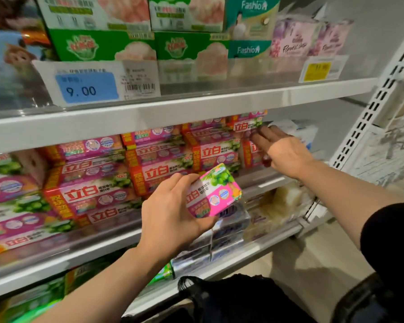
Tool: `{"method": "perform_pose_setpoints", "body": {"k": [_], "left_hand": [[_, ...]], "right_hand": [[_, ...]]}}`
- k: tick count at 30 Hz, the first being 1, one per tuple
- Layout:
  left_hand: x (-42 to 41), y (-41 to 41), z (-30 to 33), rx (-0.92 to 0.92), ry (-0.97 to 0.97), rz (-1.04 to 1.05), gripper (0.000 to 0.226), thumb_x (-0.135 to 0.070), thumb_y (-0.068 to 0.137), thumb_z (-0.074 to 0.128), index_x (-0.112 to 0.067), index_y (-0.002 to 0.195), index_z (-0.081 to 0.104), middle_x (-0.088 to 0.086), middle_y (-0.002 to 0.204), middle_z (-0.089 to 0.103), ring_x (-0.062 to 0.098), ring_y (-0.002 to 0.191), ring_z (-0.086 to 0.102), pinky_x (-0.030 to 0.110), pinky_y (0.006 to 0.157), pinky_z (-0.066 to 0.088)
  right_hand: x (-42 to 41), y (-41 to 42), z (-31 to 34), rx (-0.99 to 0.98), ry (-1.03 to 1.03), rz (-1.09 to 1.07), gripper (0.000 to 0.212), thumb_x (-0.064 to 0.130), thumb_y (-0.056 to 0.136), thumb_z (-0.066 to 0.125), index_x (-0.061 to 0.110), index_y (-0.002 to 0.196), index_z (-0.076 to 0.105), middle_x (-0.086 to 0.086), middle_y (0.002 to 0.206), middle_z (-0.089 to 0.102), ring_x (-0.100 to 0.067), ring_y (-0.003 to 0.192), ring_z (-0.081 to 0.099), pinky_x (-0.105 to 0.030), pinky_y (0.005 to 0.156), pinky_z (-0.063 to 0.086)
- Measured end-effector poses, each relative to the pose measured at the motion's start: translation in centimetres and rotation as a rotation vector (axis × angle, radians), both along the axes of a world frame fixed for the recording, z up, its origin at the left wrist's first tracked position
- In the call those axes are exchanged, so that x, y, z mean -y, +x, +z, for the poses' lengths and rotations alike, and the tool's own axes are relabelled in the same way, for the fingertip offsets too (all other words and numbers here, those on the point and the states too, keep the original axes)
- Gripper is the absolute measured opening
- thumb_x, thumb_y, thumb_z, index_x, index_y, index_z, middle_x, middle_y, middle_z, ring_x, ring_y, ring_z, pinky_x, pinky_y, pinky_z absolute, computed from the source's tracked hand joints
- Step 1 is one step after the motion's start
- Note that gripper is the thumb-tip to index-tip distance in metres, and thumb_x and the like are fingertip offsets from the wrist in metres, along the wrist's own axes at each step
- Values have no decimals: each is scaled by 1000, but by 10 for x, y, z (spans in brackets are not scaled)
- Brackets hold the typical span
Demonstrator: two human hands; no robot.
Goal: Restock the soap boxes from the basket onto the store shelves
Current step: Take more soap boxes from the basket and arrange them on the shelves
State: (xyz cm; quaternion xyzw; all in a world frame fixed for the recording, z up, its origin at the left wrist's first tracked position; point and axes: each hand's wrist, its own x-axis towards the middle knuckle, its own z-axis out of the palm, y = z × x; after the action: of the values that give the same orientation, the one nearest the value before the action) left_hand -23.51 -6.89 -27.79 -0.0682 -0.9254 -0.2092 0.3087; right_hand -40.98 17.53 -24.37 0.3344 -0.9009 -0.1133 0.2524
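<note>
Stacked pink soap boxes [91, 194] fill the middle shelf [63, 127] at left; my left hand [173, 215] grips one pink soap box [214, 191] in front of them. My right hand [282, 150], fingers straight, presses the rightmost stack [250, 148] beside the gap. I'd keep that stack square, then slide the box in flat, label outward.

White metal store shelves [196, 106] run across the view in several tiers. A white upright post with rows of dark slots [373, 108] stands at the right end. Behind the upper tier there is a plain grey back panel [369, 31]. A beige smooth floor [313, 264] shows at the lower right. The light is soft and even.
</note>
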Motion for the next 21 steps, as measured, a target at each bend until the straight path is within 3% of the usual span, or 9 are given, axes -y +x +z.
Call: {"method": "perform_pose_setpoints", "body": {"k": [2, 5, 9, 11, 13, 15, 16, 18, 21], "left_hand": [[-2, -3, -1, 16, 8, 9, 69, -66, 58, 67, -24, 113, 62, -14, 97, 62, 10, 85, 61, 20, 59, 44], [-5, -4, -4, 10, -2, 9, 69, -67, 58, 66, -23, 112, 63, -13, 95, 61, 11, 84, 61, 21, 58, 45], [-9, -5, -9, -8, -30, 1, 70, -65, 58, 67, -20, 112, 63, -10, 92, 60, 11, 84, 58, 20, 58, 43], [-12, -5, -11, -27, -34, -8, 69, -60, 58, 72, -20, 113, 63, -9, 93, 60, 11, 86, 55, 21, 59, 45], [-15, -4, -10, -67, -33, -22, 67, -56, 59, 74, -19, 113, 63, -8, 93, 60, 10, 88, 52, 24, 58, 48], [-20, -5, -9, -116, -48, -34, 65, -54, 61, 79, -17, 112, 63, -6, 94, 60, 11, 88, 50, 26, 56, 49], [-23, -6, -9, -130, -61, -40, 66, -52, 60, 82, -17, 112, 63, -6, 95, 61, 11, 88, 50, 27, 55, 50], [-29, -9, -9, -146, -85, -45, 66, -49, 60, 85, -17, 113, 64, -5, 96, 62, 13, 88, 50, 29, 51, 50], [-35, -14, -13, -187, -102, -49, 61, -45, 63, 84, -15, 113, 66, -4, 97, 63, 14, 85, 48, 28, 53, 47]], "right_hand": [[-3, 1, 7, -4, 43, 1, 73, -6, 41, 80, 5, 112, 65, -19, 108, 65, -38, 96, 64, -38, 58, 56], [-2, 3, 13, 156, -26, -89, 45, -6, 70, 62, 6, 113, 65, -19, 112, 64, -37, 98, 62, -37, 71, 50], [-3, 7, 13, 388, -123, -330, 10, 13, 86, 58, 8, 92, 64, -11, 89, 63, -32, 88, 60, -31, 68, 46], [-8, 17, 6, 385, -286, -280, 21, 22, 89, 61, 14, 73, 51, -2, 73, 51, -29, 81, 59, -31, 62, 39], [-7, 37, -1, 451, -613, -153, 29, 32, 89, 65, 13, 70, 53, -2, 68, 54, -24, 72, 59, -31, 63, 41], [1, 58, 4, 830, -1044, -28, 41, 48, 82, 65, 7, 88, 68, -7, 78, 67, -18, 75, 66, -31, 69, 51], [3, 65, 7, 1070, -1143, -43, 53, 56, 77, 65, 10, 102, 69, -6, 89, 70, -16, 83, 67, -31, 73, 53], [2, 72, 11, 1345, -1069, -80, 60, 58, 69, 74, 22, 116, 66, -1, 109, 67, -13, 102, 63, -29, 74, 52], [5, 81, 10, 1350, -923, -74, 70, 35, 57, 88, 29, 122, 60, 7, 125, 59, -8, 118, 53, -32, 83, 51]]}}
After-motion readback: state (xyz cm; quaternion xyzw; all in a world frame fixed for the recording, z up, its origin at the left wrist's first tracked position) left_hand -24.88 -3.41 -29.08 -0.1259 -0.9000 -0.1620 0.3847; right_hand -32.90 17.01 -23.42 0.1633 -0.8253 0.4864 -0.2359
